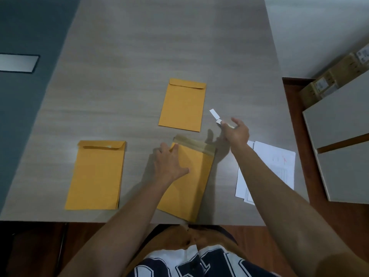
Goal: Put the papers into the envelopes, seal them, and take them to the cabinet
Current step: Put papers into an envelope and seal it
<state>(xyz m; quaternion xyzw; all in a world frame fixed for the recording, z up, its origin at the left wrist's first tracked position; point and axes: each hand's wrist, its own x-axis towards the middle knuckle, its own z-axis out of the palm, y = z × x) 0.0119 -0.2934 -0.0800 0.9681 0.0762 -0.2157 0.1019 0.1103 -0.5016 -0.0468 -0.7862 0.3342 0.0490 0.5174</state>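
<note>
My left hand [171, 162] lies flat on the open envelope [199, 176], whose flap points away from me, while my right hand [236, 132] pinches a white strip [214, 113] beyond the flap's right corner.

The person wears a white jersey-style top [217, 262] printed with large navy block letters, filling the frame's 6 o'clock edge. Just toward 12 o'clock from it sits a creased tan-brown fabric garment [191, 236] over the lap; whether it is trousers or shorts cannot be told. Both arms are uncovered from the left hand [171, 162] and the right hand [236, 132] back to the elbows.
</note>
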